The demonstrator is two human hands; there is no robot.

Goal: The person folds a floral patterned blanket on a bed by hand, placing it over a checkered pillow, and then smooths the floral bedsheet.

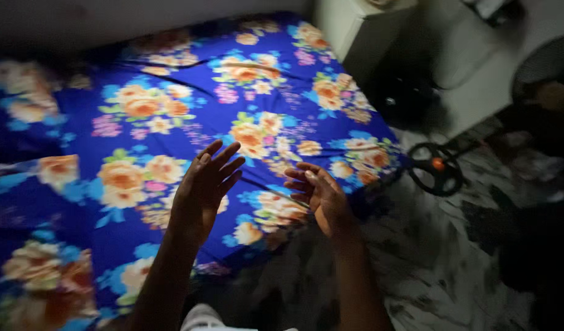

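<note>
Fabric of the blue floral bedsheet point(171, 92), spread flat over the bed, looks soft, light and limp, best pinched at its near edge beneath the left hand point(203, 187) and right hand point(322, 195), both hovering open and empty.

Two hands, left point(202, 187) and right point(318, 195), one floral bedsheet point(134, 110), one round black fan base point(438, 168)

Bedsheet point(171, 92): smooth matt cloth, printed floral on blue. Floor point(441, 270) at right: glossy, marbled stone look. Fan base point(437, 168): black, material not discernible.
</note>
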